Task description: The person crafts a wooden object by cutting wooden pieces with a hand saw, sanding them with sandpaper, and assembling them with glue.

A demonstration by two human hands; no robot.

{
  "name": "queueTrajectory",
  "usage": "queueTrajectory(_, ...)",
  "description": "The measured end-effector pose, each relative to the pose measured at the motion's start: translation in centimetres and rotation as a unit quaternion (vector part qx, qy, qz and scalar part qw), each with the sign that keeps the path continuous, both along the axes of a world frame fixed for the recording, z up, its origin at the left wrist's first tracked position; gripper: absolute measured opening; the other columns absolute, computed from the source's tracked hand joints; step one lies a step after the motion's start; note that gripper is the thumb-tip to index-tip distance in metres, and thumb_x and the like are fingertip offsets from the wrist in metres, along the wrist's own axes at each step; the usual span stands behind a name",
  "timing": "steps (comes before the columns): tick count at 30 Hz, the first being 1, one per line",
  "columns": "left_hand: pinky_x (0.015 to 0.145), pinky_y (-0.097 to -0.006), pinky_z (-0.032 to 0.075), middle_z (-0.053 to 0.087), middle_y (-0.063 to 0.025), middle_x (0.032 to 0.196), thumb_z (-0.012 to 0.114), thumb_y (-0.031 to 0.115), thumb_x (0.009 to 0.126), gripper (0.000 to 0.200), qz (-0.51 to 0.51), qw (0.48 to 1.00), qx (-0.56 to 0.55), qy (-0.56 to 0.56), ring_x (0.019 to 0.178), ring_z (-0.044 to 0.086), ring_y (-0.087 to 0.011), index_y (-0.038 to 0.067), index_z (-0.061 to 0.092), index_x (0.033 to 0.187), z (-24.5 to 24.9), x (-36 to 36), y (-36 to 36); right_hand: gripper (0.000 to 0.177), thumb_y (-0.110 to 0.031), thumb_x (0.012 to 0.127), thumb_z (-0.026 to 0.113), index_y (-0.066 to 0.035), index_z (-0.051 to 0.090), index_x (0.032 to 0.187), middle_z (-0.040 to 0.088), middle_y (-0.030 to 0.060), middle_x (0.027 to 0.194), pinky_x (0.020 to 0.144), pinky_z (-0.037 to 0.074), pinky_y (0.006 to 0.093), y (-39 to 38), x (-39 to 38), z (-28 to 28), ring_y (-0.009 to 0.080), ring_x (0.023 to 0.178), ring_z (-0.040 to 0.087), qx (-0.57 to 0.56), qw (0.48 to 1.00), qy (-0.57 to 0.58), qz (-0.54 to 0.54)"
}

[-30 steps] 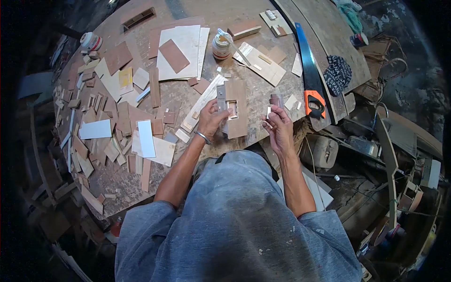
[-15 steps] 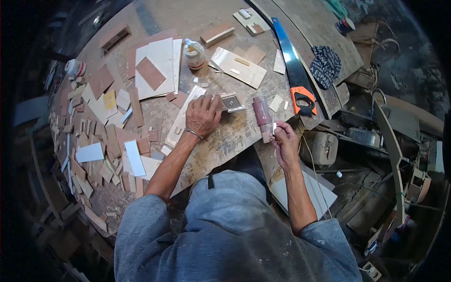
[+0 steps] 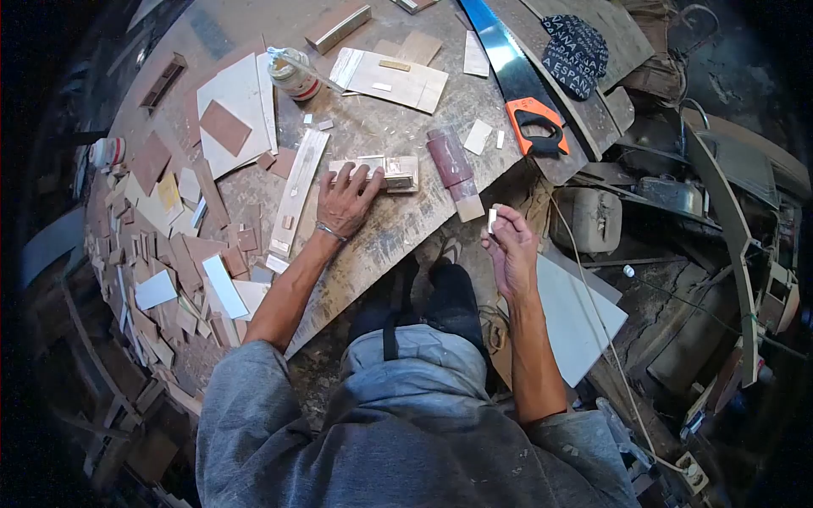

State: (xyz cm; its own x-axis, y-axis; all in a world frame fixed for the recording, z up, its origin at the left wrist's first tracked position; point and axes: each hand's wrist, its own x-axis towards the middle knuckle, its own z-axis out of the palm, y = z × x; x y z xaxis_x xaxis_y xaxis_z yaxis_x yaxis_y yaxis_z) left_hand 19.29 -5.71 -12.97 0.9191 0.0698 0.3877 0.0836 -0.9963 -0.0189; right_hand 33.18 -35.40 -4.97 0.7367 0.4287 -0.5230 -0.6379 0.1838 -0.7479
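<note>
My left hand lies on the workbench with its fingers bent over a small wooden assembly, gripping its left part. Pale strips form a raised frame at the assembly's right end. Between the thumb and fingers of my right hand is a small pale wood piece, held off the bench's front edge. Just up and left of that hand lies a block wrapped in reddish sandpaper, its bare wood end near the edge. A long narrow board lies left of my left hand.
An orange-handled handsaw lies at the right, beside a dark lettered cap. A glue jar stands behind, near a pale board with small strips on it. Wood offcuts cover the bench's left side.
The view has shifted, so the bench things sit further left and up. My right hand has drawn away from the sandpaper block with the small wood piece. My left hand stays at the assembly.
</note>
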Motion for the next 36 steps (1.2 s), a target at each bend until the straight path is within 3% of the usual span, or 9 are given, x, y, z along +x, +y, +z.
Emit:
queueTrajectory(8, 0.101, -0.0486, 0.042, 0.062, -0.0064, 0.134, 0.064, 0.015, 0.091, 0.053, -0.015, 0.996, 0.012, 0.09, 0.126, 0.056, -0.0295, 0.018, 0.058, 0.143, -0.5, -1.0, -0.3, 0.03, -0.007, 0.098, 0.065, -0.002, 0.057, 0.126, 0.067, 0.0048, 0.101, 0.075, 0.05, 0.0276, 0.5, 2.0, -2.5, 0.0137, 0.085, 0.063, 0.024, 0.999, -0.014, 0.044)
queueTrajectory(12, 0.109, -0.0512, 0.037, 0.054, -0.007, 0.147, 0.061, 0.023, 0.094, 0.055, -0.007, 0.99, -0.088, 0.106, 0.137, 0.048, -0.0304, 0.021, 0.052, 0.149, 1.1, -0.1, -0.7, 0.03, -0.007, 0.098, 0.065, -0.002, 0.057, 0.126, 0.067, 0.0048, 0.101, 0.075, 0.05, 0.0276, 0.4, 2.4, -2.9, 0.0134, 0.085, 0.063, 0.007, 0.998, -0.005, 0.055)
queueTrajectory(16, 0.114, -0.053, 0.035, 0.046, -0.0009, 0.157, 0.057, 0.023, 0.097, 0.061, -0.046, 0.98, -0.034, 0.189, 0.143, 0.044, -0.0284, 0.024, 0.041, 0.156, 1.2, 0.7, -0.5, 0.03, -0.006, 0.098, 0.064, -0.001, 0.057, 0.126, 0.067, 0.0047, 0.101, 0.075, 0.05, 0.0275, 0.5, 2.5, -2.9, 0.0134, 0.085, 0.063, 0.011, 0.998, 0.002, 0.066)
queueTrajectory(25, 0.114, -0.0523, 0.035, 0.043, 0.0041, 0.16, 0.055, 0.023, 0.098, 0.062, -0.035, 0.976, -0.009, 0.217, 0.145, 0.043, -0.0263, 0.03, 0.038, 0.157, 0.9, 0.8, -0.7, 0.033, -0.005, 0.096, 0.066, -0.001, 0.057, 0.128, 0.064, 0.0041, 0.099, 0.073, 0.049, 0.0256, 1.6, 3.7, -2.5, 0.0124, 0.083, 0.062, -0.004, 0.998, 0.003, 0.068)
queueTrajectory(28, 0.113, -0.0516, 0.035, 0.046, 0.0025, 0.159, 0.059, 0.029, 0.097, 0.06, -0.047, 0.981, 0.02, 0.189, 0.145, 0.042, -0.0264, 0.024, 0.044, 0.155, 1.5, 0.9, -0.6, 0.035, -0.003, 0.094, 0.068, 0.0, 0.057, 0.127, 0.063, 0.0035, 0.099, 0.071, 0.048, 0.0245, 2.1, 4.3, -2.8, 0.0118, 0.082, 0.062, -0.003, 0.998, -0.001, 0.058)
queueTrajectory(31, 0.112, -0.0512, 0.036, 0.05, -0.0011, 0.156, 0.064, 0.037, 0.096, 0.059, -0.027, 0.995, -0.091, 0.042, 0.146, 0.041, -0.0269, 0.013, 0.052, 0.148, 2.9, 0.5, -2.4, 0.035, -0.001, 0.092, 0.069, 0.001, 0.059, 0.125, 0.065, 0.0034, 0.095, 0.069, 0.048, 0.0243, 2.9, 5.3, -3.2, 0.0109, 0.08, 0.062, -0.024, 0.998, -0.003, 0.061)
queueTrajectory(32, 0.112, -0.0512, 0.035, 0.054, -0.0074, 0.15, 0.067, 0.039, 0.094, 0.058, -0.023, 0.996, -0.09, 0.017, 0.143, 0.044, -0.028, 0.006, 0.058, 0.14, 3.2, 0.3, -3.9, 0.034, 0.0, 0.092, 0.069, 0.002, 0.06, 0.124, 0.065, 0.0036, 0.094, 0.069, 0.048, 0.024, 3.2, 5.6, -3.9, 0.0108, 0.08, 0.062, -0.035, 0.997, -0.001, 0.063)
queueTrajectory(35, 0.109, -0.0463, 0.044, 0.057, -0.0179, 0.14, 0.068, 0.01, 0.086, 0.052, -0.054, 0.943, -0.328, -0.007, 0.136, 0.05, -0.0336, 0.0, 0.058, 0.136, 0.8, 1.9, -10.1, 0.032, 0.0, 0.091, 0.069, 0.004, 0.06, 0.121, 0.067, 0.0042, 0.092, 0.066, 0.049, 0.0232, 4.3, 7.0, -6.0, 0.0105, 0.076, 0.062, -0.072, 0.994, -0.031, 0.075)
queueTrajectory(36, 0.109, -0.0456, 0.044, 0.056, -0.0187, 0.141, 0.066, 0.006, 0.083, 0.054, -0.024, 0.943, -0.332, -0.007, 0.136, 0.049, -0.0349, -0.002, 0.057, 0.136, 1.2, 3.6, -11.9, 0.032, -0.001, 0.091, 0.069, 0.004, 0.061, 0.121, 0.067, 0.004, 0.092, 0.065, 0.049, 0.0234, 5.0, 7.4, -6.5, 0.0104, 0.075, 0.062, -0.08, 0.993, -0.044, 0.076)
